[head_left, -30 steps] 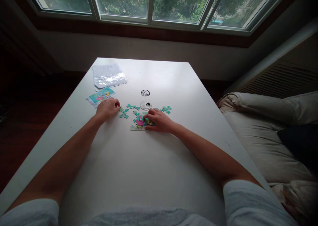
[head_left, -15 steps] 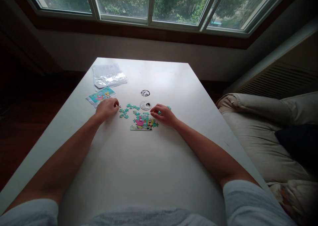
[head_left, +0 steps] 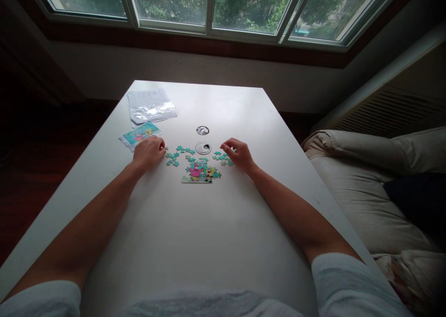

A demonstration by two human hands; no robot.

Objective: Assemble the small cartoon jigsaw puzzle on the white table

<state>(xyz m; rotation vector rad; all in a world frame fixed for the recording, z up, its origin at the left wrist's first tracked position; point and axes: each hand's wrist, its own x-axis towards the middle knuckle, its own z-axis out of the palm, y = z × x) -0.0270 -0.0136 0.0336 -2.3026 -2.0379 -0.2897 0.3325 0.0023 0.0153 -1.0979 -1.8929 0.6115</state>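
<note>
A partly joined jigsaw puzzle with pink and yellow cartoon figures lies in the middle of the white table. My left hand rests left of it, fingers curled; whatever they hold, if anything, is too small to name. Just right of those fingertips lie loose teal puzzle pieces, and more loose pieces sit above the puzzle. On the other side, my right hand hovers over a group of teal pieces, partly covering them. Its fingers are bent and a little apart, and nothing shows between them.
Beyond the puzzle, two round fittings are set in the table. Left of them lie a picture card and a clear plastic bag with paper. A beige sofa stands along the right side, below the window.
My right hand has moved up and to the right, away from the puzzle's upper right edge, uncovering teal pieces there. My left hand stays in nearly the same place.
</note>
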